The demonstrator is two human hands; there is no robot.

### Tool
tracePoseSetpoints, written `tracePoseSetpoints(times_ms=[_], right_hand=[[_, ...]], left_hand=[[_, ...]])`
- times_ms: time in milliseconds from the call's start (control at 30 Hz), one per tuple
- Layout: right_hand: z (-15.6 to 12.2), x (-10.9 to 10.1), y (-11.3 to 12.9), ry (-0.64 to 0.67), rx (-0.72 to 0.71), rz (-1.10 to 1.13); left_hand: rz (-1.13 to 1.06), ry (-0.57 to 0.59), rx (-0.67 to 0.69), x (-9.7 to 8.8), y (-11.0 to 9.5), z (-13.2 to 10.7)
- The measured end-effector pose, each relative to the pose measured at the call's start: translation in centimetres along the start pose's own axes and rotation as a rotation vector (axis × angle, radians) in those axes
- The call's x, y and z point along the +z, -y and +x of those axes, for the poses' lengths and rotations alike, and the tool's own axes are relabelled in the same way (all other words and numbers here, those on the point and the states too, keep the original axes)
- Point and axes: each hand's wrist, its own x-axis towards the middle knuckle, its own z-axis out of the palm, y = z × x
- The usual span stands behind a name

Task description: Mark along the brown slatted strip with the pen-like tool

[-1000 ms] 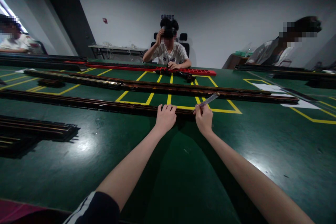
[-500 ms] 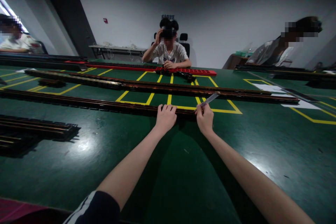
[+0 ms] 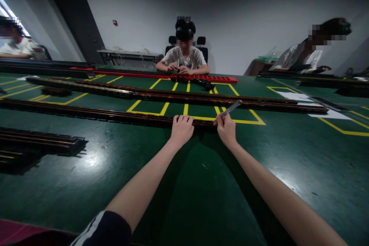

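Note:
A long dark rail (image 3: pixel 115 116) with thin copper-coloured strips lies across the green table (image 3: pixel 201 184) in front of me. My left hand (image 3: pixel 181 130) rests on the rail near its right end, fingers curled over its top. My right hand (image 3: pixel 226 129) is closed in a pinch on a slim clear-handled tool (image 3: pixel 230 108), whose tip points down at the rail's right end. The tool's handle slants up and to the right.
More long dark rails (image 3: pixel 216 100) lie farther back, and a stack of them (image 3: pixel 37 142) sits at the left. Yellow tape boxes (image 3: pixel 161 103) mark the table. A person sits opposite behind a red rail (image 3: pixel 213 78); other people sit at far left and far right.
My hands have barely moved; the right hand shifted slightly right. The person opposite lowered a hand from the head to the table.

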Motion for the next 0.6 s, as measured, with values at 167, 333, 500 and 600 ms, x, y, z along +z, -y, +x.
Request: tracePoseSetpoints(times_ms=[167,333,500,600], right_hand=[[-0.10,0.11,-0.11,-0.028,0.013,0.003],[-0.17,0.22,-0.29,-0.036,0.014,-0.003],[-0.19,0.16,-0.28,-0.051,0.000,-0.001],[-0.19,0.10,-0.28,-0.067,-0.008,-0.006]], left_hand=[[-0.027,0.014,-0.004,-0.15,-0.03,0.04],[-0.051,0.014,-0.008,-0.29,-0.04,0.05],[-0.055,0.006,-0.001,-0.14,0.03,0.07],[-0.054,0.006,0.002,-0.07,0.09,0.08]])
